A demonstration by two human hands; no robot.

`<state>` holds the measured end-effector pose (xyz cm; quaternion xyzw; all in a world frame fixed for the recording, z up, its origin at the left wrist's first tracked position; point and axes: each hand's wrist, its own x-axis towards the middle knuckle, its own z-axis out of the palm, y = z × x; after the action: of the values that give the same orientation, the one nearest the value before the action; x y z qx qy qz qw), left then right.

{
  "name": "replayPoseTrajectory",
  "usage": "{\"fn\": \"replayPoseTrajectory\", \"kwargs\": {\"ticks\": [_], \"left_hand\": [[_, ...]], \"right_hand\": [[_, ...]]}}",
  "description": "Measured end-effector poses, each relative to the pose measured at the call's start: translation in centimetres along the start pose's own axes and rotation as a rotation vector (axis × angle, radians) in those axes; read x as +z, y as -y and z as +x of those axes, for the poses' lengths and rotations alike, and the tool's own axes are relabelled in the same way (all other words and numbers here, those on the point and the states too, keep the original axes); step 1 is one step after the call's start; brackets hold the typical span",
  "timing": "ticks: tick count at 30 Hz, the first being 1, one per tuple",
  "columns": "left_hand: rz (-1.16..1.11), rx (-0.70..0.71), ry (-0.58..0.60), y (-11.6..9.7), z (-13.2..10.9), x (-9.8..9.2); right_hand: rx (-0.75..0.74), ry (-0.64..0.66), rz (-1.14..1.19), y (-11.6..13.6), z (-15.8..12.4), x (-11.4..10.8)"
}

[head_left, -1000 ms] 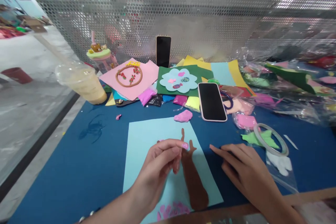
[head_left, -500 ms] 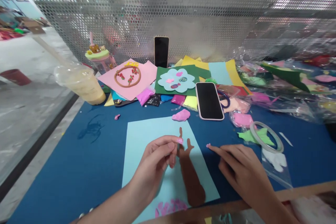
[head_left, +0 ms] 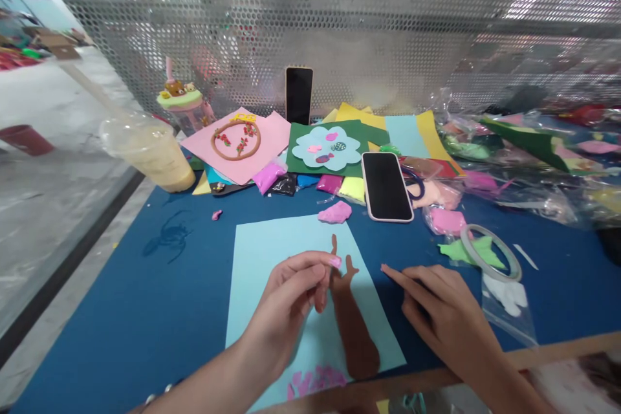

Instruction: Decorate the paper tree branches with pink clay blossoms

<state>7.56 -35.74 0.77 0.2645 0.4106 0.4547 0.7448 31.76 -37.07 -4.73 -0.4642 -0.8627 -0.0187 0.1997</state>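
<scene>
A small bit of pink clay (head_left: 336,262) is at the index fingertip of my left hand (head_left: 286,301), which is closed with its thumb tucked against the fingers. This hand hovers over a light blue sheet (head_left: 262,239) bearing a brown clay tree trunk (head_left: 356,330) with short branches. Several flattened pink clay pieces (head_left: 315,381) lie at the sheet's near edge. To the right, my right hand (head_left: 441,310) stretches its index finger onto a tiny pink clay crumb (head_left: 383,267) on the blue table; its thumb is apart below. A larger pink clay lump (head_left: 336,212) touches the sheet's far edge.
A phone (head_left: 387,187) lies beyond the sheet; another phone (head_left: 299,95) leans at the mesh panel. A drink cup (head_left: 150,155) stands at left. Clay packets, a tape roll (head_left: 514,265), green clay (head_left: 453,251) and a pink card (head_left: 272,132) are around.
My right index finger has shifted very slightly left and now covers more of the clay crumb. My left hand has barely moved; the clay stays at its fingertip.
</scene>
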Motion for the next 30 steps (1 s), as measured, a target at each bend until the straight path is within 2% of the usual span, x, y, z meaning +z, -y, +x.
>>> {"fn": "replayPoseTrajectory", "kwargs": {"ticks": [6, 11, 20, 30], "left_hand": [[0.001, 0.002, 0.008, 0.03, 0.02, -0.16], [-0.011, 0.003, -0.002, 0.05, -0.03, -0.07], [0.004, 0.006, 0.016, 0.08, -0.11, -0.25], [-0.007, 0.002, 0.006, 0.06, 0.09, -0.25]], "right_hand": [[0.078, -0.033, -0.004, -0.48, -0.41, 0.07], [0.051, 0.004, -0.018, -0.29, -0.15, -0.04], [0.046, -0.019, 0.049, -0.47, -0.42, -0.16], [-0.002, -0.060, -0.114, 0.03, 0.00, 0.19]]}}
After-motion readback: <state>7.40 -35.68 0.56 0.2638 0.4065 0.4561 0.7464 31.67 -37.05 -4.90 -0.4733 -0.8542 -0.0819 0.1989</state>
